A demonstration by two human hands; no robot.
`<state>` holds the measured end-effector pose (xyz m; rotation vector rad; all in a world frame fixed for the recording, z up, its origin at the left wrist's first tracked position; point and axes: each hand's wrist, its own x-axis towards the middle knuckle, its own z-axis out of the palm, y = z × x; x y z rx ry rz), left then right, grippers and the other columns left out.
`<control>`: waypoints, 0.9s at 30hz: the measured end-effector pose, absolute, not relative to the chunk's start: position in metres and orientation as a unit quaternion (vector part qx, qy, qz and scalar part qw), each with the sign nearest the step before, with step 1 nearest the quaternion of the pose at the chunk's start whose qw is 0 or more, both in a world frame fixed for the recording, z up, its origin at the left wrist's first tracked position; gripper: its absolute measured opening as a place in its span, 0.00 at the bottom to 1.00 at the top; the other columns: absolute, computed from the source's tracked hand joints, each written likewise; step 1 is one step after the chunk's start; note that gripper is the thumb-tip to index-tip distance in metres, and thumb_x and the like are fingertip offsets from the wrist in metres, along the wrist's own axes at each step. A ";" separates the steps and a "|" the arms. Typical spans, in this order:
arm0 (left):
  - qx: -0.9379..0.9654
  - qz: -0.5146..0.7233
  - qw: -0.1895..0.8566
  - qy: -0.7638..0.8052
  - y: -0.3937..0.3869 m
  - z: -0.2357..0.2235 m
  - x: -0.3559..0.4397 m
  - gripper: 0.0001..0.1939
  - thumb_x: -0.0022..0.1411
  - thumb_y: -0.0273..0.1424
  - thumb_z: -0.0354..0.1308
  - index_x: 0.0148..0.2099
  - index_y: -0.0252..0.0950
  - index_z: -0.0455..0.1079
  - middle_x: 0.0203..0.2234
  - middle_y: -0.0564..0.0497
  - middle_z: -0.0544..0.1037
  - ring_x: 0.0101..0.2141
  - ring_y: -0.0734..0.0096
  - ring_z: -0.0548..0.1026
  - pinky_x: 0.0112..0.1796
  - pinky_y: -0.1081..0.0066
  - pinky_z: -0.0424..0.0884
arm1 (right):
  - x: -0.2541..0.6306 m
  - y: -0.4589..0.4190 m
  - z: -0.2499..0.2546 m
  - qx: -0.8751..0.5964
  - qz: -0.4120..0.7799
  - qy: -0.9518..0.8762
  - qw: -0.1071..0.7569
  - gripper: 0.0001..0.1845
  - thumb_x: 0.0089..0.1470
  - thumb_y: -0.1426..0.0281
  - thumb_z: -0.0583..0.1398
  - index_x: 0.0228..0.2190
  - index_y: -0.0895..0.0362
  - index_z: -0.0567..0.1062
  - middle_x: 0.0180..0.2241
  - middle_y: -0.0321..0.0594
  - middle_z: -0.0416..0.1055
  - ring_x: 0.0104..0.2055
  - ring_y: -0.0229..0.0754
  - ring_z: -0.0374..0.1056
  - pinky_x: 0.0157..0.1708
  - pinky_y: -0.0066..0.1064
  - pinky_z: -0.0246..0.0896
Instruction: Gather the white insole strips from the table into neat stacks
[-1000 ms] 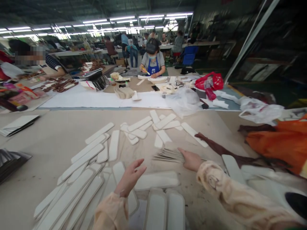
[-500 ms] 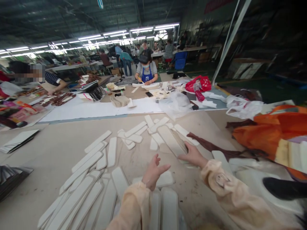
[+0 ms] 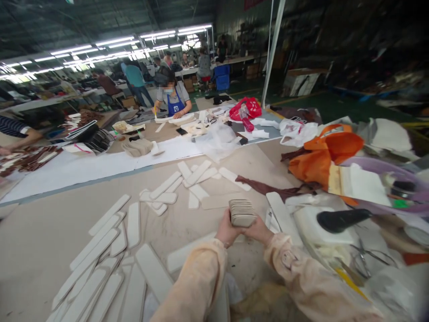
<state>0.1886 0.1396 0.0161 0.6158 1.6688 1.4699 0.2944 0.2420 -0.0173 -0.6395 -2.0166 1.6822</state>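
A neat stack of flat strips (image 3: pixel 241 213) with rounded ends is held up between my two hands, its layered ends facing away from me. My left hand (image 3: pixel 228 229) is closed round the stack's left side. From the right and below, my right hand (image 3: pixel 258 230) grips the same stack; part of its fingers is hidden. Loose white strips of the same long shape lie on the table: a fanned pile (image 3: pixel 97 268) at the left and a crossed group (image 3: pixel 192 174) beyond my hands.
A brown cloth strip (image 3: pixel 268 187) lies right of the loose strips. Farther right are an orange bag (image 3: pixel 330 150), a white container with a black handle (image 3: pixel 331 223) and scissors (image 3: pixel 363 259). Across the table a person in a blue apron (image 3: pixel 176 105) works.
My left hand, open and empty before, has moved over and closed on the stack. The stack has turned from lying slanted in my right hand to pointing end-on. My view has swung right.
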 end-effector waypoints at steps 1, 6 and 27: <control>0.247 0.577 0.397 0.670 0.141 0.012 0.190 0.37 0.35 0.25 0.72 0.50 0.36 0.64 0.45 0.43 0.77 0.48 0.52 0.73 0.53 0.53 0.67 | 0.295 0.240 -0.023 -0.244 0.608 -0.720 0.230 0.39 0.37 0.56 0.70 0.51 0.54 0.68 0.45 0.48 0.77 0.45 0.52 0.75 0.49 0.45 0.71; 0.251 0.546 0.382 0.702 0.145 0.020 0.187 0.39 0.36 0.24 0.71 0.52 0.35 0.61 0.48 0.40 0.74 0.51 0.51 0.71 0.54 0.53 0.65 | 0.293 0.238 -0.020 -0.262 0.603 -0.718 0.229 0.25 0.37 0.59 0.69 0.40 0.51 0.74 0.44 0.47 0.77 0.47 0.57 0.73 0.53 0.53 0.67; 0.178 0.271 0.208 0.923 -0.113 0.062 0.087 0.28 0.60 0.29 0.58 0.62 0.27 0.61 0.53 0.29 0.71 0.53 0.46 0.72 0.53 0.50 0.66 | 0.121 0.166 0.100 0.080 0.349 -0.921 -0.154 0.24 0.34 0.67 0.66 0.38 0.58 0.74 0.35 0.40 0.76 0.38 0.46 0.70 0.36 0.28 0.61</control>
